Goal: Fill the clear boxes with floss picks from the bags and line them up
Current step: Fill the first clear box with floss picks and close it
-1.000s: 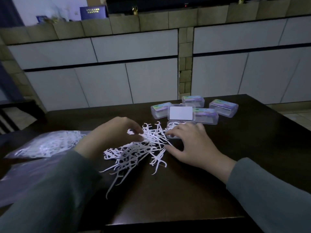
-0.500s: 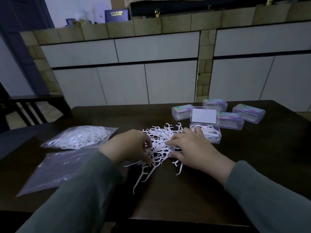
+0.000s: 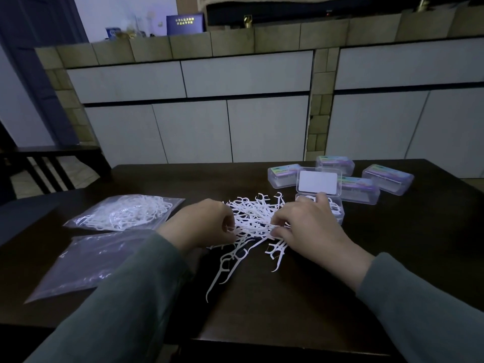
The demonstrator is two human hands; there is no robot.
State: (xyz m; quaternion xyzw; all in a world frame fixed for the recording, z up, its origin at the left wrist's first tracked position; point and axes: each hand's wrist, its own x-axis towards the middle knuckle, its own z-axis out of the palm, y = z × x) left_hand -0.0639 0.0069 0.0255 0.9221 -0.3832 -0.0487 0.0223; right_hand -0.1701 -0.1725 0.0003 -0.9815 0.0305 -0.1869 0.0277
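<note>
Pinching floss picks [image 3: 255, 218] with curled left hand [image 3: 203, 224] and right hand [image 3: 310, 227] fingers, open clear box [image 3: 337, 209] just beyond right fingers.

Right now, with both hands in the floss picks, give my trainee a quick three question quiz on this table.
1. True or false: the open box already holds some floss picks.
2. How many closed boxes sit behind the open one? A) two B) four C) six
3. Fill in: the full bag lies to the ____ of the loose pile.

Key:
1. True. White picks show inside it, partly behind the right hand.
2. B. Four closed boxes.
3. Left, beyond the left hand, with a flat, nearly empty bag nearer the person.
</note>
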